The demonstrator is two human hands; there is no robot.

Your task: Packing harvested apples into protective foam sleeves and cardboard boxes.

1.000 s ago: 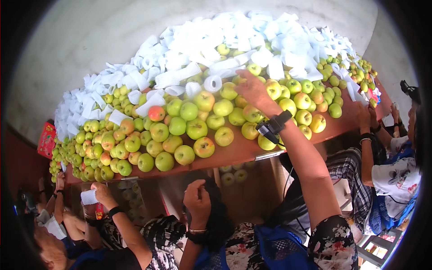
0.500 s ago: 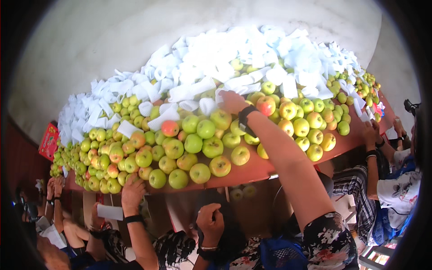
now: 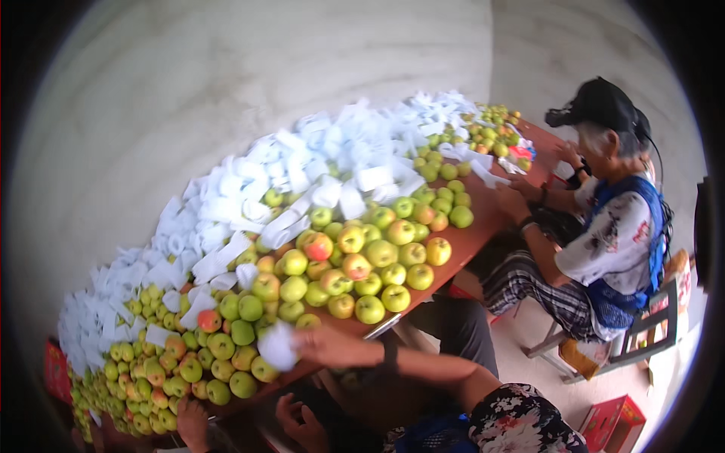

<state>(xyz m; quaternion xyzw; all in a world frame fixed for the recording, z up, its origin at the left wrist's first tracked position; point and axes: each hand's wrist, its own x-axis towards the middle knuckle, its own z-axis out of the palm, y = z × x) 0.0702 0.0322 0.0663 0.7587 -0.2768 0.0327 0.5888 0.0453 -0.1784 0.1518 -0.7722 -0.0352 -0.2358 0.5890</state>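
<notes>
My right hand (image 3: 325, 345) is closed on a white foam net (image 3: 278, 347), both blurred, low over the front of a pile of yellow-green apples (image 3: 381, 253), some blushed red. My left hand (image 3: 302, 423) hangs below the table's front edge, fingers loosely curled and apart, with nothing visible in it. A big heap of white foam nets (image 3: 204, 204) covers the back of the reddish-brown table (image 3: 476, 234) along the wall.
A person (image 3: 604, 241) in a black cap sits on a chair (image 3: 668, 325) at the right, hands at the table. A co-worker's hand (image 3: 192, 423) reaches the table's lower edge. A red carton (image 3: 608, 426) lies on the floor; another (image 3: 54, 366) is at far left.
The view has swung toward the right. My right hand has come back from among the apples toward me and now holds a foam net. The seated person at the right shows more fully.
</notes>
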